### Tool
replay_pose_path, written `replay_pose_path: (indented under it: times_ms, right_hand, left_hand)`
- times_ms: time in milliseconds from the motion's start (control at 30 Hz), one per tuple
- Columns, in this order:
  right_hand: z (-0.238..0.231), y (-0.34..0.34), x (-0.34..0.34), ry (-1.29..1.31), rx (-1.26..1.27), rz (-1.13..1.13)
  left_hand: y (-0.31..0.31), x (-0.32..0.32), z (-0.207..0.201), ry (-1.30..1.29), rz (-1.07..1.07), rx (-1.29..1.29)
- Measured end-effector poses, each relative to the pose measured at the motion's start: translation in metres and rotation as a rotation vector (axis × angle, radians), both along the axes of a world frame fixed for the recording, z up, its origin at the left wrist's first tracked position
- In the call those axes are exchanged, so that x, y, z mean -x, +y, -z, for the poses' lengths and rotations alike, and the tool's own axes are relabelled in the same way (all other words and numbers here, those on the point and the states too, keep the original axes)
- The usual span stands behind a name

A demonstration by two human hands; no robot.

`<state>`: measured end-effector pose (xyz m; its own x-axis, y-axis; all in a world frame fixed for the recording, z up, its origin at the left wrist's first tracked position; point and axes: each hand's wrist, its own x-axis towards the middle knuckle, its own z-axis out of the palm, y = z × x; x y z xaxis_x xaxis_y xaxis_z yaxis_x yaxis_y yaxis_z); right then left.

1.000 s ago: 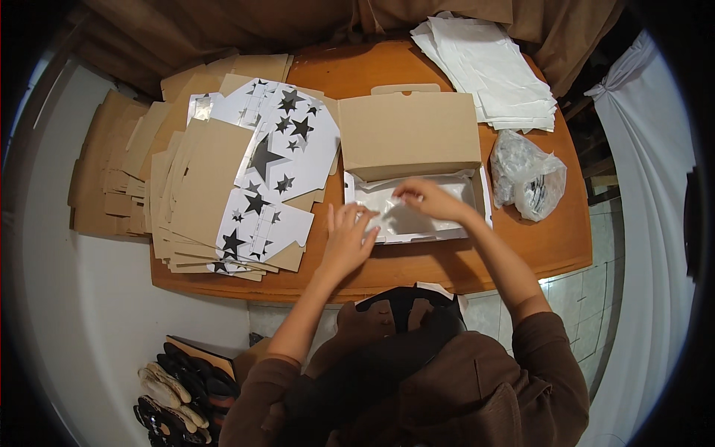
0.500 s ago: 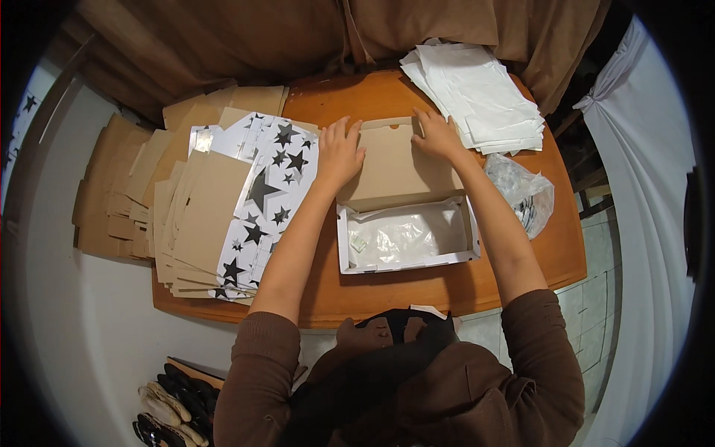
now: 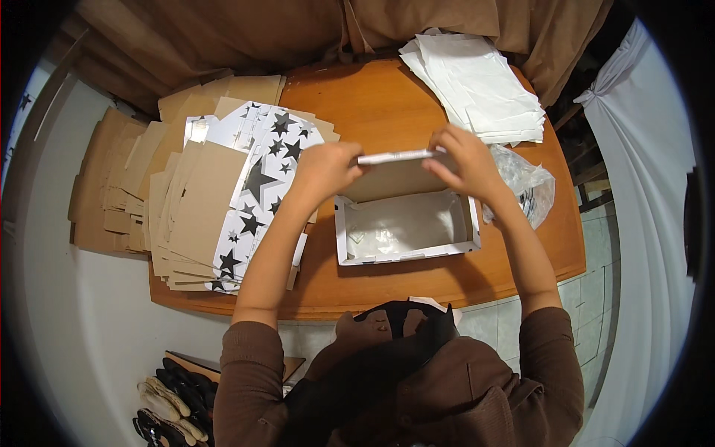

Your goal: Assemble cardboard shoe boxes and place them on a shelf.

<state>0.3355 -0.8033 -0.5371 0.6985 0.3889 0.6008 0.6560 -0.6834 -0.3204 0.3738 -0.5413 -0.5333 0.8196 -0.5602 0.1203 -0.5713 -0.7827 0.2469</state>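
A white cardboard box (image 3: 410,257) with a hinged lid stands at the middle of the table, its brown inner side showing. Inside lies a clear plastic bag (image 3: 406,220) with a small pale packet at its left end. The lid (image 3: 395,157) is tilted up at the back of the box. My left hand (image 3: 326,170) grips the lid's left corner, fingers curled round its edge. At the right corner, my right hand (image 3: 465,164) pinches the same edge between thumb and fingers.
Flat brown cardboard pieces (image 3: 205,201) and star-printed white sheets (image 3: 257,179) cover the table's left. White paper sheets (image 3: 477,86) are stacked at the far right, above a plastic bag (image 3: 525,182) of small items. Several shoes (image 3: 167,402) lie at lower left.
The lid was leaning back and now stands raised, its front edge nearer me. Both hands have come toward me with it and closed on its corners.
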Motion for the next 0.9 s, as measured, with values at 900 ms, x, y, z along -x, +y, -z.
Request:
replay_pose_path:
  times_ms: [900]
  right_hand:
    - [0.152,0.035,0.147,-0.096,0.446,-0.005]
  left_hand:
    - [0.004,0.099,0.098,-0.322,0.166,0.059]
